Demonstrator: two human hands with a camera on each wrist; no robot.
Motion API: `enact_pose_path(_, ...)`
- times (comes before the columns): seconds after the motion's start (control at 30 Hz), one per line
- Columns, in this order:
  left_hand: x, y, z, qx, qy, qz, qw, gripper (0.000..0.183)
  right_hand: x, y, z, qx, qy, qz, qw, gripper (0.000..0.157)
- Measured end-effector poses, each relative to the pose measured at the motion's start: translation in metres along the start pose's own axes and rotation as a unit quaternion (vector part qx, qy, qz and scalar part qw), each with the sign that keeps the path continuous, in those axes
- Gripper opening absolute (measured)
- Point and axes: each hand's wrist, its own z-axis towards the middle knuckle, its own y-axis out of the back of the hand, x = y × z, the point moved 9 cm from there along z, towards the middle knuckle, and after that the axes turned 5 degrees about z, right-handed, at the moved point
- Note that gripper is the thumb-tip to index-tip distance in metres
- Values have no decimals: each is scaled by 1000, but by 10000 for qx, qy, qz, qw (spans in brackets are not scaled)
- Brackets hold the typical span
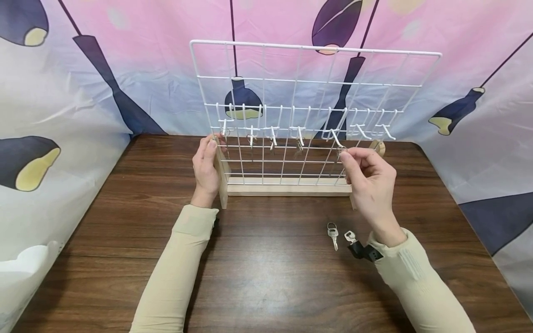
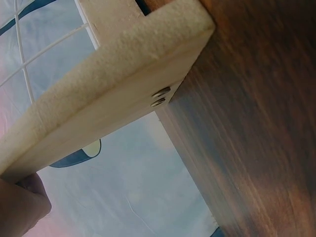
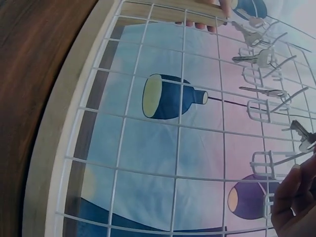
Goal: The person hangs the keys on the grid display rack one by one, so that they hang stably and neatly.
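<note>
Head view: table [image 1: 125, 208], dark wood, bare grain showing along its left edge. White wire rack [image 1: 287, 107] stands on it toward the back edge, wooden bar [image 1: 287, 190] along its foot, roughly parallel to that edge, presumably so every hook faces the person. Left hand [image 1: 206, 169] grips the rack's left side post [image 1: 221, 185], thumb to the front, the other fingers wrapped behind and partly hidden; likely a brace, since a light frame would rock when pushed. Right hand [image 1: 370, 173] is at the fifth hook [image 1: 335, 137] from the left, thumb and forefinger pinching a small ring with its key [image 3: 302, 132], the rest curled in; the fingertip hold probably keeps the hook's end free. Cannot tell whether the ring is over the wire. Hooks nearer the left post carry hung keys [image 3: 259, 58], one apiece as far as visible, blades down, which likely stops them tangling. Two loose keys [image 1: 332, 235] lie on the table before the rack's right end, nearer the table's right edge than its left, handy for the right hand; the righthand one sits just beside a black strap [image 1: 364, 251].
</note>
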Motion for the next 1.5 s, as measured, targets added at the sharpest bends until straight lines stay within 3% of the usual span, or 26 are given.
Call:
enact_pose_path(0.4,-2,-3,0,-13,-77,-315,9995,32,-26,5,3,-9,-594,493,9970,9)
enact_pose_path(0.73,-2,-1,-1,31,-122,22,9999,30,-30,2,3,-17,-817,529,9953,19)
enact_pose_path(0.9,-2,-1,-1,50,-126,59,9999,35,-37,1,-1,91,-1016,678,9925,10)
enact_pose_path(1.03,-3,-1,-1,55,-121,43,9999,40,-43,4,-6,209,-1210,579,9907,9)
enact_pose_path(1.23,-4,0,0,-15,-113,-128,9999,33,-47,7,-11,493,-1360,-40,9895,10)
enact_pose_path(1.5,-1,0,0,-6,-48,-160,9999,28,-59,12,-19,752,-1724,-269,9818,13)
